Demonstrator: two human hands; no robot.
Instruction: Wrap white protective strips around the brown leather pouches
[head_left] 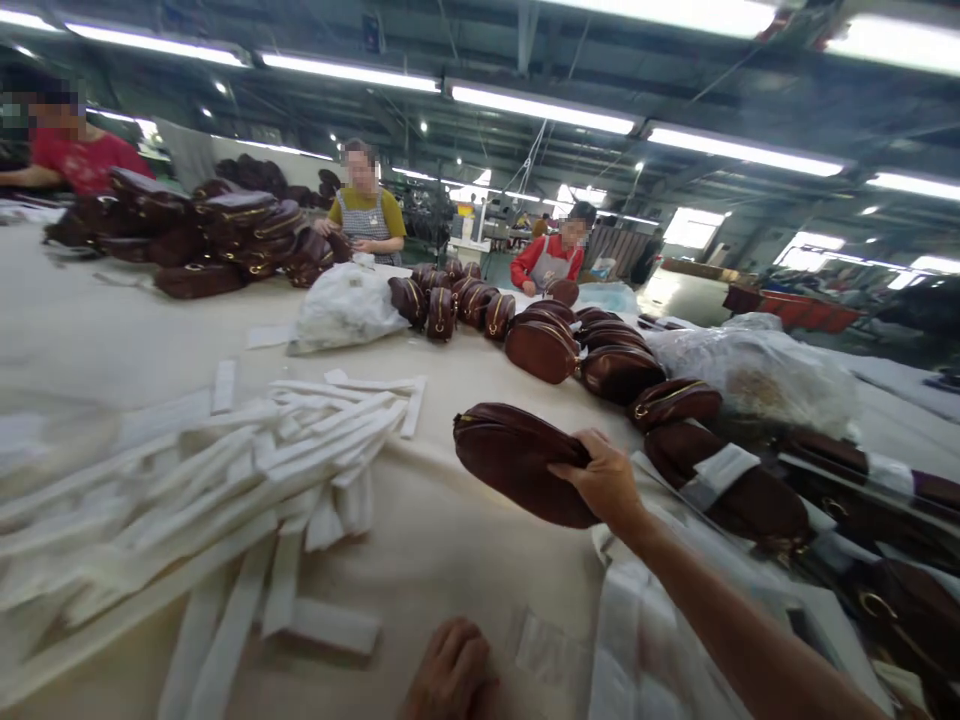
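Note:
An oval dark brown bag (517,462) is held up over the pale table (442,560), right of centre. My right hand (606,480) grips its right end, thumb on the near face and fingers behind. A zipper shows along the bag's upper left edge. At the bottom centre my left hand (450,668) is low over the table, its fingers curled together; whether anything is inside them is hidden. To its left lies a loose heap of white strips (300,460). A small clear packet (551,645) rests to the right of my left hand.
Brown bags (544,345) stand in rows beyond the held one, with more (724,480) at the right. Another pile (240,225) is at the back left. Plastic bags (349,305) (757,375) lie on the table. Three people work along the far side.

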